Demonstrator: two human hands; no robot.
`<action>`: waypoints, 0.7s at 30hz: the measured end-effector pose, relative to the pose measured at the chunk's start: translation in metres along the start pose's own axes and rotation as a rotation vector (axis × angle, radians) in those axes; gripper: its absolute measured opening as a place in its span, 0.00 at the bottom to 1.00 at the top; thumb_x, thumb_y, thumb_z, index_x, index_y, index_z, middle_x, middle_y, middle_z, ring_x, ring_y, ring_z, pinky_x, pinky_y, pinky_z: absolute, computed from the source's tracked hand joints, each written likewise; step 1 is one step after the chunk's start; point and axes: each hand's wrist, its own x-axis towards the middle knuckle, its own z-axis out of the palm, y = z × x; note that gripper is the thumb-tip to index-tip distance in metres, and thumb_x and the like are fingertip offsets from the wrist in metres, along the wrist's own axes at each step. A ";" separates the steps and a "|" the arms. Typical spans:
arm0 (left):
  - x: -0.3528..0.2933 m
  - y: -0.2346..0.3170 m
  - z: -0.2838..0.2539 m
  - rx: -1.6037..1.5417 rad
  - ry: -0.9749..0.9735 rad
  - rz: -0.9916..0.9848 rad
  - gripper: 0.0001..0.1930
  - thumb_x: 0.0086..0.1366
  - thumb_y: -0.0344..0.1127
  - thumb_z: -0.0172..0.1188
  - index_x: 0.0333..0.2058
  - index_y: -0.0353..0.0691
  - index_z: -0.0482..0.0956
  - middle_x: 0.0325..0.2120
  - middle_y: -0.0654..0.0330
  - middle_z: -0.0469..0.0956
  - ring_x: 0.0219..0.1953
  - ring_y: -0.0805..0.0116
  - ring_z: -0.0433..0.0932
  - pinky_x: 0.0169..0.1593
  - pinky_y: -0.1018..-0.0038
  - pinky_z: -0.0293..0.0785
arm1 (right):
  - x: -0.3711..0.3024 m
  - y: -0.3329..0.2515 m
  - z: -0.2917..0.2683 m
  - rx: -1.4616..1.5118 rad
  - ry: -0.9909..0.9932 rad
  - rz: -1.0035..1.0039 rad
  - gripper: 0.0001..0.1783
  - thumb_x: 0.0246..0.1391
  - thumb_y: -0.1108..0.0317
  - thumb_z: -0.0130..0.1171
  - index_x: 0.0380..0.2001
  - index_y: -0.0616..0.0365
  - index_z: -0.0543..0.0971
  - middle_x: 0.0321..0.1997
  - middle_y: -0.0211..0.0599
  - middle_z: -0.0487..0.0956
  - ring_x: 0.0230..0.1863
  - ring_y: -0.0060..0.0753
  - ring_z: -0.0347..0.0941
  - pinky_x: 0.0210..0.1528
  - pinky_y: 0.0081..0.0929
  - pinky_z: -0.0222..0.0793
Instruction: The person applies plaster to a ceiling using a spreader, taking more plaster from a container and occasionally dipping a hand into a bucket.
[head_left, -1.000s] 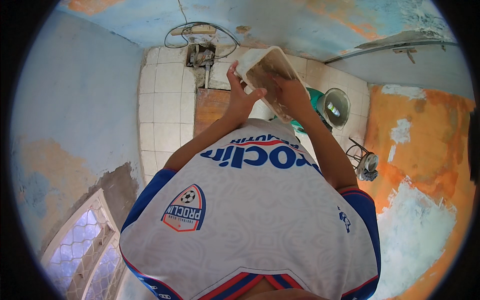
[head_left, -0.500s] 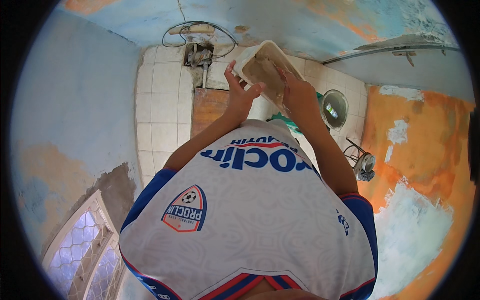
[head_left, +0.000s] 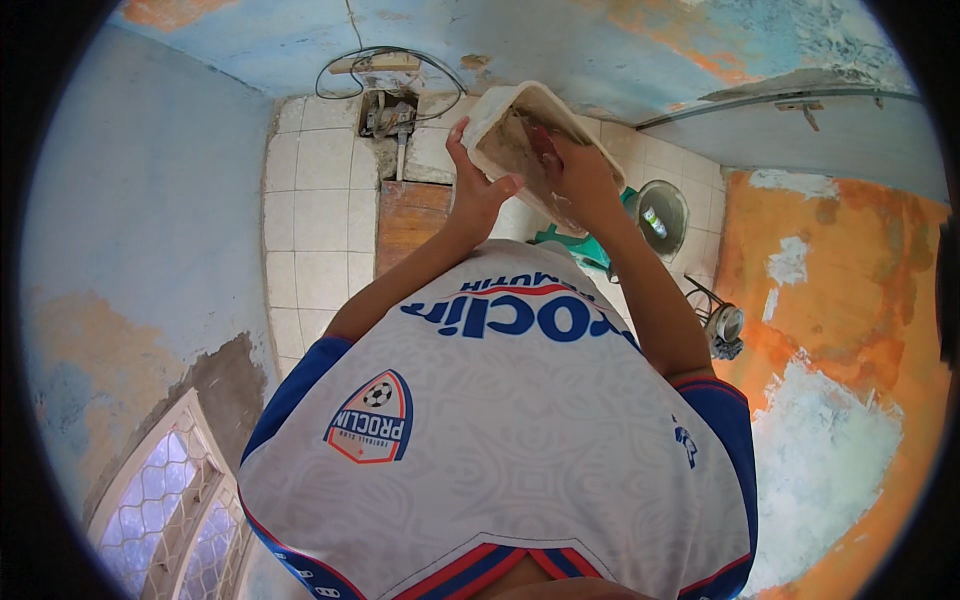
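Out in front of me a whitish, dirt-smeared rectangular tub (head_left: pixel 482 112) is held tilted. My left hand (head_left: pixel 478 190) grips its near left side, the thumb over the near rim and the fingers against the outer wall. Brown, murky matter covers the tub's inside; whether it is water or wet mix I cannot tell. My right hand (head_left: pixel 585 180) reaches in over the right rim, its fingers down inside the tub. The fingertips are partly hidden there, and I cannot make out whether they hold anything.
A bucket (head_left: pixel 676 232) with a small tube-like pack in it stands right of the tub, beside a green object (head_left: pixel 585 245). A brown board (head_left: pixel 412 222) lies on the tiled floor (head_left: pixel 308 215) at left. A black cable (head_left: pixel 330 93) loops near a wall hole (head_left: pixel 388 112).
My right hand has moved left and deeper into the tub. The tub has shifted slightly, while my left hand keeps its hold.
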 end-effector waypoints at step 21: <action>-0.007 0.005 0.006 -0.041 -0.065 0.037 0.56 0.55 0.39 0.70 0.70 0.48 0.33 0.63 0.47 0.57 0.66 0.53 0.61 0.66 0.58 0.65 | -0.014 -0.019 -0.016 -0.113 0.002 -0.051 0.23 0.59 0.70 0.55 0.58 0.48 0.78 0.31 0.52 0.83 0.33 0.54 0.81 0.39 0.45 0.75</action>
